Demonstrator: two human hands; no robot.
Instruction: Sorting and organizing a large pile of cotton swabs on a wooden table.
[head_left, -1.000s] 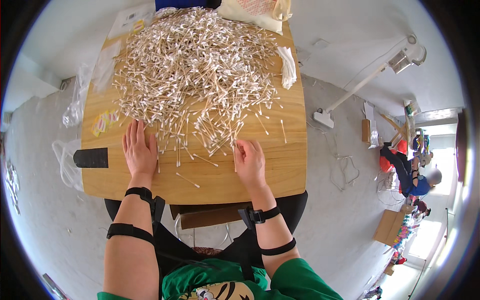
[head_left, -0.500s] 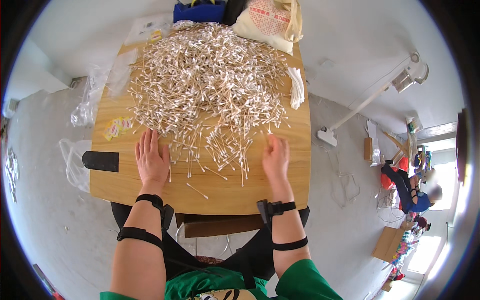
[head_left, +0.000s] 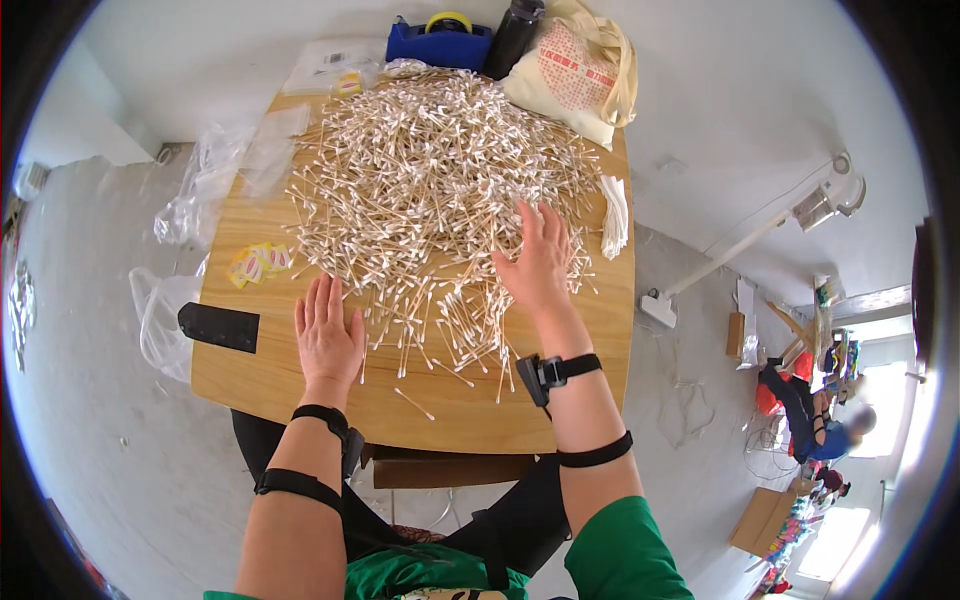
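A wide heap of cotton swabs (head_left: 440, 160) with wooden sticks and white tips covers the far and middle part of the wooden table (head_left: 300, 385). My left hand (head_left: 328, 335) lies flat on the wood at the heap's near left edge, palm down, its fingers stretched out beside some swabs. Over the heap's right side reaches my right hand (head_left: 538, 262), fingers apart and nothing in them. Between the hands a looser bunch of swabs (head_left: 475, 325) spreads toward me. One single swab (head_left: 414, 403) lies apart near the front edge.
Left on the table are yellow-and-white labels (head_left: 258, 264) and a black strap-like piece (head_left: 220, 327). Clear plastic bags (head_left: 205, 180) hang at the left edge. At the back stand a blue tape dispenser (head_left: 438, 45), a dark bottle (head_left: 513, 40) and a cloth bag (head_left: 570, 75). White strips (head_left: 613, 217) lie right.
My right hand has gone from a closed pose near the heap's right edge forward over the swabs, its fingers opening. My left hand stays flat on the table. The view has shifted slightly.
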